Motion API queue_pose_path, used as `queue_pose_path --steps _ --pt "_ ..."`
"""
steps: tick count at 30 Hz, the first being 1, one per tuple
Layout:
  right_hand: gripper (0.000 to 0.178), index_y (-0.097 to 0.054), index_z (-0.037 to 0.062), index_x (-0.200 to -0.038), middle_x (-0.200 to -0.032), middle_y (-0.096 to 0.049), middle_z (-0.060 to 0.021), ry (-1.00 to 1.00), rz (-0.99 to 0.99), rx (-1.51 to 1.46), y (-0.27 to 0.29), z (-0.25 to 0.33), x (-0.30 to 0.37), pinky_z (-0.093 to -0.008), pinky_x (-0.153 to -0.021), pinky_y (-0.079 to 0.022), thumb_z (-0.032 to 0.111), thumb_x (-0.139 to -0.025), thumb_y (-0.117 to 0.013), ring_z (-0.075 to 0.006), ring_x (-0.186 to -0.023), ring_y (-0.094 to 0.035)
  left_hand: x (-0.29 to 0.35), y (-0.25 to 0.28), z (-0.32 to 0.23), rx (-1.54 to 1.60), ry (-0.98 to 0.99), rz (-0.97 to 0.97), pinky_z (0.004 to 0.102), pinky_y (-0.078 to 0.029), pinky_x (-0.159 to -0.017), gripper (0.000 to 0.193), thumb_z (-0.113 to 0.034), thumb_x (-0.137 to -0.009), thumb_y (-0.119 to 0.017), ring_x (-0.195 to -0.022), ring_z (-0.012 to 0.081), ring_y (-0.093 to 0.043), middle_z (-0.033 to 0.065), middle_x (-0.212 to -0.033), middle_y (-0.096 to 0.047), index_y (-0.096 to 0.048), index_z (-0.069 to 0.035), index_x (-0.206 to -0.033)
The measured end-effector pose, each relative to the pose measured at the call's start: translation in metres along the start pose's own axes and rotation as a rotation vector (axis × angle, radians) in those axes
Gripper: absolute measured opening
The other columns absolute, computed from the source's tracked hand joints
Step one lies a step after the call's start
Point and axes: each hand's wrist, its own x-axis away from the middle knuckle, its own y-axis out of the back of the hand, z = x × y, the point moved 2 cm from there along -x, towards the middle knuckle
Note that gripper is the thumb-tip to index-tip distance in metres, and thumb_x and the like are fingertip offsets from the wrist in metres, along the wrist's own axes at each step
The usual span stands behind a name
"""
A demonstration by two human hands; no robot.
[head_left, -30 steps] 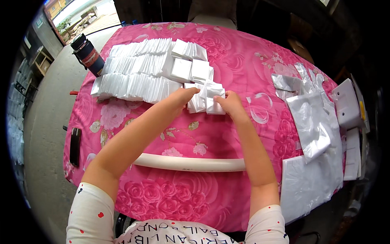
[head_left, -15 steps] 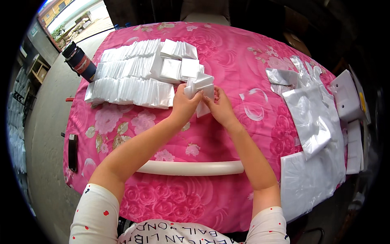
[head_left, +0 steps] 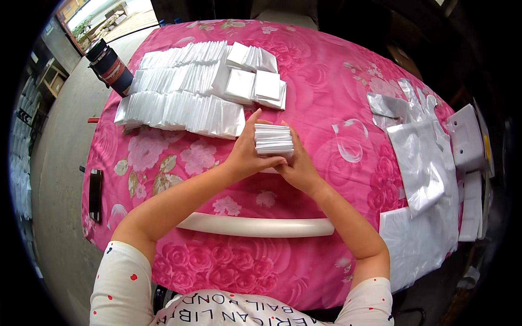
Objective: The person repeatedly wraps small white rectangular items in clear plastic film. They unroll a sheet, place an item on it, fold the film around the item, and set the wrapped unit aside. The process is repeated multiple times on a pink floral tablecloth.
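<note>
A thick stack of folded white plastic bags (head_left: 273, 139) is squeezed between my two hands, just above the middle of the table. My left hand (head_left: 246, 149) presses against its left side, the thumb running along the near edge. On the right side my right hand (head_left: 298, 163) closes round the stack, its fingers partly hidden. Rows of similar folded white packets (head_left: 179, 111) stand packed together beyond and to the left of my hands. Flat folded squares (head_left: 267, 85) lie at the right end of those rows.
A white tube (head_left: 255, 225) lies across the near part of the pink floral tablecloth (head_left: 304, 266). Flat clear plastic bags (head_left: 416, 163) cover the right side, beside white plastic boxes (head_left: 466, 138). A dark bottle (head_left: 111, 68) and a black phone-like object (head_left: 95, 195) are at the left edge.
The loose, fanned packets in my hands are now squared into one even stack, turned edge-up. My hands have drawn slightly nearer to me, away from the rows.
</note>
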Motion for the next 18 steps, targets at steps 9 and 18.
queue_pose_path --steps 9,18 --pt "0.030 -0.059 0.0004 -0.104 -0.087 -0.063 -0.0078 -0.685 -0.069 -0.294 0.002 -0.003 -0.062 -0.0289 -0.059 -0.050 0.022 -0.083 -0.063 -0.0151 -0.076 -0.061 0.004 0.029 -0.003 -0.585 -0.167 -0.007 0.0448 -0.024 -0.106 0.091 -0.041 -0.072 -0.071 -0.129 0.0355 -0.027 0.0196 -0.138 -0.030 -0.024 0.002 -0.137" --pt "0.039 -0.054 -0.0006 -0.113 -0.101 -0.060 -0.0116 -0.603 -0.016 -0.205 -0.015 -0.011 -0.076 -0.0302 -0.076 -0.047 0.031 -0.090 -0.054 -0.0185 -0.089 -0.058 -0.001 0.035 0.004 -0.981 -0.271 0.127 0.0457 -0.023 -0.107 0.089 -0.042 -0.067 -0.073 -0.126 0.0268 -0.034 0.0127 -0.132 -0.040 -0.032 0.001 -0.134"
